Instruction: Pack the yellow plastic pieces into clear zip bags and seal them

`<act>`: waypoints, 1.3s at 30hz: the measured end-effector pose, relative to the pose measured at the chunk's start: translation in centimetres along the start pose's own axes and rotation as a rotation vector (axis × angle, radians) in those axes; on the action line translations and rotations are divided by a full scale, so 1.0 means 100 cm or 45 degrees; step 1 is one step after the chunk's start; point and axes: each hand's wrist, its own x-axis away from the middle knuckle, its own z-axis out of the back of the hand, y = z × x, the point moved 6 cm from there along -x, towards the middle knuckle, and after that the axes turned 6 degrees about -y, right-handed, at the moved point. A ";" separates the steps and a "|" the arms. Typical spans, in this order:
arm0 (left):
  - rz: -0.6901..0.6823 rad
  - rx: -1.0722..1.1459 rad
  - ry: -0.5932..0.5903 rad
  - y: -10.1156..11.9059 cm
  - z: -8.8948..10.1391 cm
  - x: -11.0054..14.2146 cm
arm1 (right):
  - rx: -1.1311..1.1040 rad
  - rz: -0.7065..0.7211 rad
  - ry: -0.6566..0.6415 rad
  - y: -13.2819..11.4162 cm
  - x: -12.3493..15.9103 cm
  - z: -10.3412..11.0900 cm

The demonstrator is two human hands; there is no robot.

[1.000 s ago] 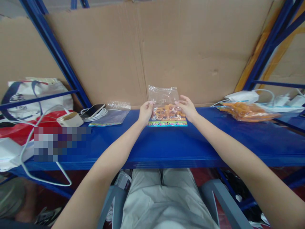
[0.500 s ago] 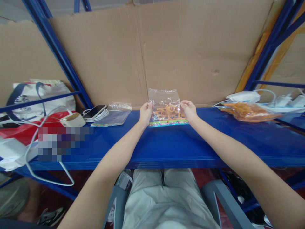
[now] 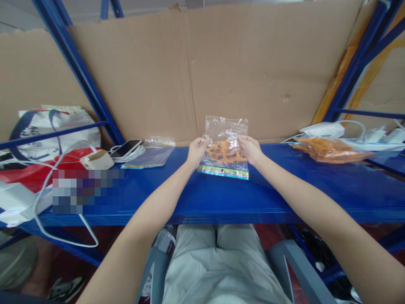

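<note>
A clear plastic bag (image 3: 225, 145) with orange pieces inside and a colourful printed strip along its lower edge is held up just above the blue shelf (image 3: 221, 198). My left hand (image 3: 196, 151) pinches its left edge, fingers closed. My right hand (image 3: 249, 147) grips its right edge, fingers closed. The bag's open top stands up in front of the cardboard backing.
A flat empty clear bag (image 3: 150, 154), a phone (image 3: 125, 147) on coiled white cable and a small white device (image 3: 95, 159) lie to the left. A bag of orange pieces (image 3: 329, 148) and white chargers (image 3: 322, 128) sit at the right. Blue rack posts flank the shelf.
Both hands have lifted the bag slightly and tilted it, so its right side now sits lower and further right. The left hand has shifted a little toward the bag's middle.
</note>
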 end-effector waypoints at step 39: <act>0.031 0.156 0.125 -0.006 0.015 -0.015 | 0.437 0.365 -0.025 -0.009 -0.004 -0.004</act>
